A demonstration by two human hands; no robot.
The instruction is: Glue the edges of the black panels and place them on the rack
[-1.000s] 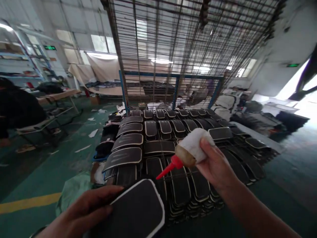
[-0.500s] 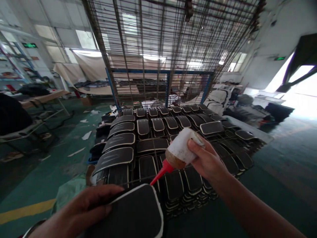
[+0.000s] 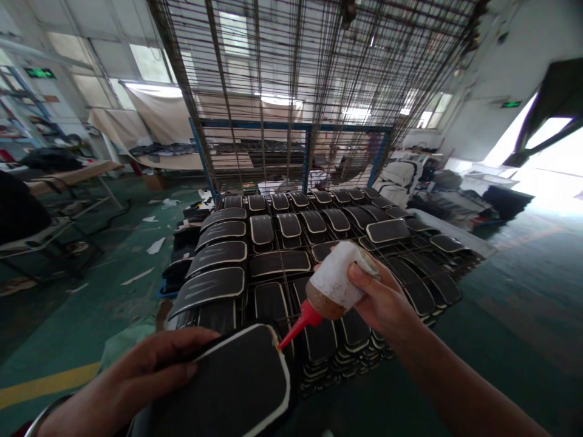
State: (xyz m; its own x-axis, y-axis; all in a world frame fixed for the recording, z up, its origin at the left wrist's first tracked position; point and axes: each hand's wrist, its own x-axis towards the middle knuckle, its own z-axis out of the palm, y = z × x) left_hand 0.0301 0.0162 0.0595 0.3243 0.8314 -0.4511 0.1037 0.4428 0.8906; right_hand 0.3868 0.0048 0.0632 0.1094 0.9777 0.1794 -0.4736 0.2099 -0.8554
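Left hand [image 3: 132,379], at eight o'clock in the view: holding the panel [image 3: 228,385] by its ten o'clock side, thumb on the dark face, fingers along the far edge. Panel located at seven o'clock, dark face up, cut off by the lower border; pale rim [image 3: 288,382] visible along its far and right edges. Right hand [image 3: 387,300], at four o'clock: closed around the bottle [image 3: 337,276], white body with a brown shoulder, tilted downward. Its red nozzle [image 3: 298,328] points between seven and eight o'clock; the tip appears to touch the rim at the panel's two o'clock, where a small amber spot [image 3: 276,345] is noted. Beyond both hands, other panels [image 3: 280,264], also dark with pale borders, lie in rows, piled in layers at the near side. A wire rack [image 3: 282,67] stands tilted at twelve o'clock. At nine o'clock, a co-worker in dark clothing [image 3: 20,209] is partly in view beside a table [image 3: 98,169]. Paper scraps [image 3: 156,246] lie on the green floor [image 3: 109,303]. Pale bags [image 3: 398,179] are stacked toward two o'clock.
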